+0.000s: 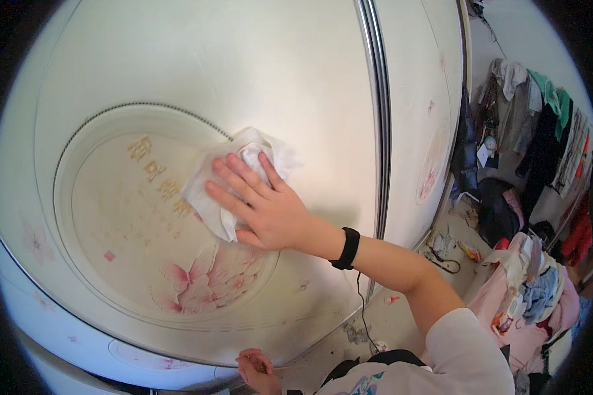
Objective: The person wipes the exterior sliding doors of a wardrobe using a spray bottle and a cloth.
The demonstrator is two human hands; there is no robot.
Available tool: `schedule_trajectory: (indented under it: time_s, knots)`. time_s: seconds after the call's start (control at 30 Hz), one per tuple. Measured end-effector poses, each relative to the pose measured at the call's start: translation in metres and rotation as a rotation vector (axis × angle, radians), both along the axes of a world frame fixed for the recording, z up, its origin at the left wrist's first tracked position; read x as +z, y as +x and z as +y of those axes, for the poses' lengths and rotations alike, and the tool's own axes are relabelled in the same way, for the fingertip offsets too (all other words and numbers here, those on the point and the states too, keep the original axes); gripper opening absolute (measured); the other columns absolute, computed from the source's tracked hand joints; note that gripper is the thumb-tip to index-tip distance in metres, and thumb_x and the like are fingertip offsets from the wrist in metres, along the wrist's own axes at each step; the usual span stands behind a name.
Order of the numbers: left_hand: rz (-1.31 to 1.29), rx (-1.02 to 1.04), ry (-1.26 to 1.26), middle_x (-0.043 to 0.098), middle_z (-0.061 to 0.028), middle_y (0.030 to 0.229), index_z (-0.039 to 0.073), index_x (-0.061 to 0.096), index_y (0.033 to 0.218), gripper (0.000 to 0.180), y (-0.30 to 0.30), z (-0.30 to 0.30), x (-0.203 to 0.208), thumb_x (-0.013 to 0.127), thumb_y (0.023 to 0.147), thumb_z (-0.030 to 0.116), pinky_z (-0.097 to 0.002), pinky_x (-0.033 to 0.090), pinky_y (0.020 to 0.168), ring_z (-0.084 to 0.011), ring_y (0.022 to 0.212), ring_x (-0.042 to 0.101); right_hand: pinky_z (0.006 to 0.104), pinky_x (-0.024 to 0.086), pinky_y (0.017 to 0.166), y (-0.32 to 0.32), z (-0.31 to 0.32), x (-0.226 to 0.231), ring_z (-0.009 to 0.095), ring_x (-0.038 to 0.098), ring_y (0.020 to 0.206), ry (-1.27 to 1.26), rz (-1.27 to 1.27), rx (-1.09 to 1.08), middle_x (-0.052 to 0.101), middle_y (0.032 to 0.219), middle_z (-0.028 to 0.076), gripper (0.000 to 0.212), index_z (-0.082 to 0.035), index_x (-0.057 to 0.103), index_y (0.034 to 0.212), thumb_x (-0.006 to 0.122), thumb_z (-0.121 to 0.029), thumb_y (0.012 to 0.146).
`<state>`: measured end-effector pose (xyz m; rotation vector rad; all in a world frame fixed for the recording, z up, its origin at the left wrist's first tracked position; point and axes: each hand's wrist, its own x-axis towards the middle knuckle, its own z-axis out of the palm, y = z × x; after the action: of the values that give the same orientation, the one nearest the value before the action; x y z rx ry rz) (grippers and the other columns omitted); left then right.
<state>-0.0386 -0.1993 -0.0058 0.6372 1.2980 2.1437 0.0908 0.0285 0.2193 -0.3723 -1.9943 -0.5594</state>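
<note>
My right hand (263,214) presses a crumpled, thin white wipe (207,191) flat against a cream wardrobe door (244,72). Its fingers are spread over the wipe and point up and left. Under and beside the wipe lies the right part of a round decorated panel (112,217), which has a beaded dark rim, raised gold characters and pink flowers (207,283). Part of that pattern is hidden by the wipe and hand. Low in the picture, my left hand (255,370) hangs by the door's lower edge, fingers curled, with nothing visible in them.
A dark metal strip (380,118) separates this door from another cream door (421,85). Clothes (540,131) hang along the right wall. Below them are a black bag (500,210) and a heap of clothes (540,296). A thin black cord (364,316) dangles from my right wristband.
</note>
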Motion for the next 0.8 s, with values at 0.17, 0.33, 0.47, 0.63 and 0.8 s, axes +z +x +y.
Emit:
schedule_trajectory:
  time_s: [0.17, 0.33, 0.47, 0.63, 0.8]
  knots:
    - [-0.063, 0.034, -0.033, 0.039, -0.0017, 0.044, 0.006, 0.053, 0.08, 0.044, 0.02, 0.011, 0.011, 0.035, 0.095, 0.044, -0.0238, 0.019, 0.029, -0.009, 0.031, 0.028, 0.0517, 0.008, 0.109, 0.02, 0.017, 0.021, 0.032, 0.018, 0.135, -0.072, 0.003, 0.096, 0.023, 0.145, 0.014, 0.073, -0.014, 0.036, 0.136, 0.053, -0.035, 0.068]
    - [-0.029, 0.063, -0.058, 0.039, -0.0004, 0.044, 0.006, 0.052, 0.078, 0.046, 0.035, 0.024, 0.016, 0.036, 0.094, 0.047, -0.0234, 0.019, 0.029, -0.0081, 0.031, 0.029, 0.0578, 0.003, 0.106, 0.054, 0.055, 0.037, 0.037, 0.01, 0.136, -0.002, 0.062, -0.064, 0.016, 0.147, 0.017, 0.076, -0.013, 0.033, 0.138, 0.054, -0.045, 0.072]
    - [-0.079, 0.175, -0.128, 0.039, -0.0007, 0.045, 0.005, 0.052, 0.076, 0.048, 0.047, 0.033, 0.014, 0.037, 0.093, 0.047, -0.0231, 0.019, 0.031, -0.0084, 0.032, 0.029, 0.0598, 0.003, 0.104, 0.089, 0.086, 0.048, 0.04, 0.005, 0.136, 0.011, 0.288, -0.184, 0.011, 0.148, 0.018, 0.073, -0.012, 0.028, 0.14, 0.052, -0.046, 0.08]
    - [-0.015, 0.051, -0.177, 0.037, -0.0005, 0.046, 0.004, 0.054, 0.087, 0.049, 0.065, 0.033, 0.022, 0.03, 0.095, 0.045, -0.0224, 0.023, 0.037, -0.0087, 0.038, 0.029, 0.0579, 0.006, 0.104, 0.105, 0.102, 0.092, 0.042, 0.005, 0.135, 0.042, 0.296, -0.139, 0.01, 0.146, 0.024, 0.074, -0.003, 0.023, 0.139, 0.048, -0.047, 0.085]
    - [-0.031, 0.073, -0.169, 0.038, 0.0, 0.048, 0.003, 0.054, 0.087, 0.052, 0.076, 0.038, 0.017, 0.032, 0.094, 0.049, -0.0224, 0.023, 0.039, -0.0087, 0.04, 0.031, 0.0544, 0.013, 0.105, 0.063, 0.076, 0.132, 0.041, 0.011, 0.134, 0.158, 0.287, -0.088, 0.015, 0.143, 0.027, 0.082, 0.008, 0.025, 0.134, 0.054, -0.047, 0.08]
